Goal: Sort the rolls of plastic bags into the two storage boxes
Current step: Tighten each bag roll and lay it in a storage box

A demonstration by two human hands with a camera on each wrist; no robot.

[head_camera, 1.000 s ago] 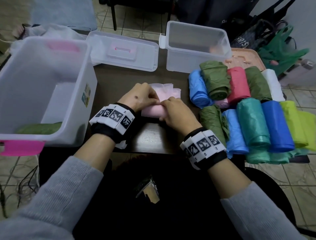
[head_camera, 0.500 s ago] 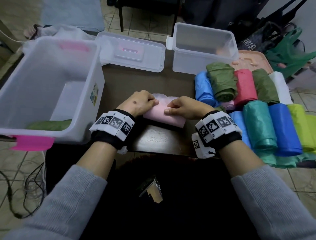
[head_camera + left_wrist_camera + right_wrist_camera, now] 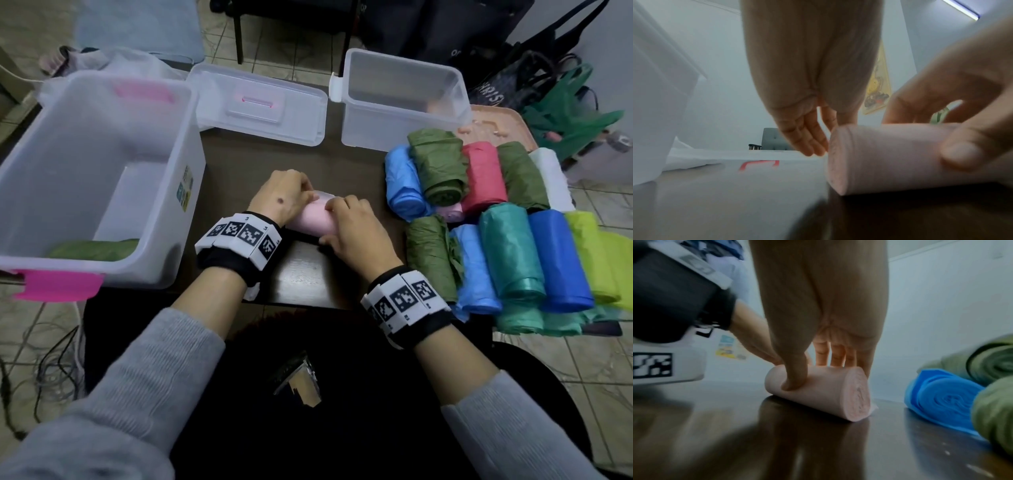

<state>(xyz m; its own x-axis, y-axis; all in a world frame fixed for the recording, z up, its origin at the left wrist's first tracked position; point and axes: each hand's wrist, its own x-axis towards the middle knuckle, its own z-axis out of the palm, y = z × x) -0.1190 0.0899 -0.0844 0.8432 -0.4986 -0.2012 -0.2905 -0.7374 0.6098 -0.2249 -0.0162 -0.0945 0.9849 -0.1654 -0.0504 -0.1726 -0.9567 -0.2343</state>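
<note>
Since a moment ago my right hand (image 3: 352, 233) has slid back onto the pale pink roll of plastic bags (image 3: 308, 219), which lies crosswise on the dark surface (image 3: 308, 277) with both hands' fingers (image 3: 793, 382) curled round it, my left hand (image 3: 281, 198) at the end nearer the large clear storage box (image 3: 164, 219).

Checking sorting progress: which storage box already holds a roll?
The large box with pink latches, on the left; a green roll lies inside. The smaller box looks empty.

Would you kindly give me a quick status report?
Both hands, left hand and right hand, grip pink roll on table. Nothing blocking.

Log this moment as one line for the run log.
left hand: holds pink roll | right hand: holds same roll | roll: on table | large box: one green roll
</note>
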